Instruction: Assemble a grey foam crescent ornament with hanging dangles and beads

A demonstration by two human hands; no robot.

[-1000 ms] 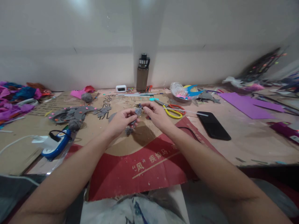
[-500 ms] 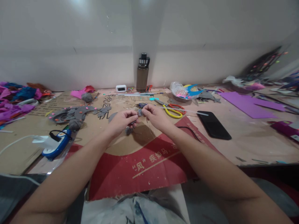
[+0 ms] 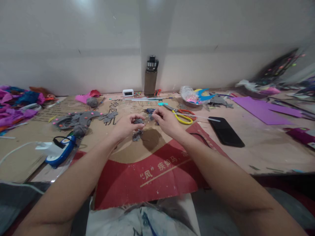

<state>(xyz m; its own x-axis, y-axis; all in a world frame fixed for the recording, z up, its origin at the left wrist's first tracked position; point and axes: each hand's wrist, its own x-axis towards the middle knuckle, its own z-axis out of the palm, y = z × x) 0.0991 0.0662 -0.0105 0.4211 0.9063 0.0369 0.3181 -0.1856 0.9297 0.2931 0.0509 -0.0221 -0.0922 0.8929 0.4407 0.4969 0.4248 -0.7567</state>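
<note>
Between the thumb and fingers of my left hand point(image 3: 126, 126) is a fuzzy grey lump point(image 3: 139, 121), perhaps yarn or felt. Just below it, a ragged grey scrap point(image 3: 137, 135) hangs or lies over the cardboard point(image 3: 125, 152); I cannot tell which. My right hand point(image 3: 166, 119) is closed in a pinch at the fingertips, and what it grips is too small to make out. Dark bluish-grey bits point(image 3: 149, 111) lie just beyond the right fingertips. Yellow-and-red handled scissors point(image 3: 183, 117) rest to the right of that hand.
A black phone point(image 3: 225, 131) lies at right, near purple sheets point(image 3: 261, 109). Behind my hands stands a bottle point(image 3: 150, 78). A bowl point(image 3: 192, 103) holds pieces in a plastic bag. On the left are a grey crescent with orange dots point(image 3: 73, 121) and a blue power strip point(image 3: 61, 152).
My hands have drawn slightly apart from where they met over a small grey piece. The grey lump in my left hand and the scrap below it now show more fully.
</note>
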